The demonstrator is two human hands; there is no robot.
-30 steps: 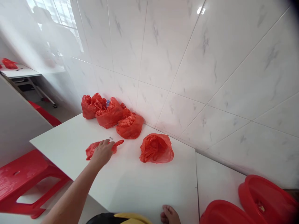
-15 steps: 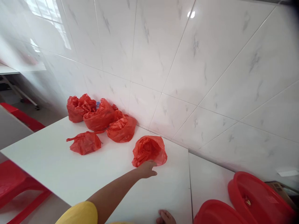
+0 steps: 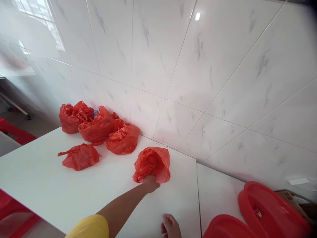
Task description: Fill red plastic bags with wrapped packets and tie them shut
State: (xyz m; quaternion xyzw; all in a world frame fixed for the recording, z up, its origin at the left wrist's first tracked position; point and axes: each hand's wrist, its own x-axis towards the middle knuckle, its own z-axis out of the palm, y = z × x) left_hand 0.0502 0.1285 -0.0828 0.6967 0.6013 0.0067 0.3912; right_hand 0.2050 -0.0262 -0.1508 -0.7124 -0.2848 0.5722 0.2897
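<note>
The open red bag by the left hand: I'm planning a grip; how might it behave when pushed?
The red bag at the left hand is probably floppy: it looks translucent and crumpled. Slumped on the table, it seems unlikely to roll. Wide open, it may fold inward.

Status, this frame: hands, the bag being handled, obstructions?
Left hand at near edge of open red bag, grip partly hidden. Right hand loosely curled, apart from it. Nothing visible blocking left hand.
</note>
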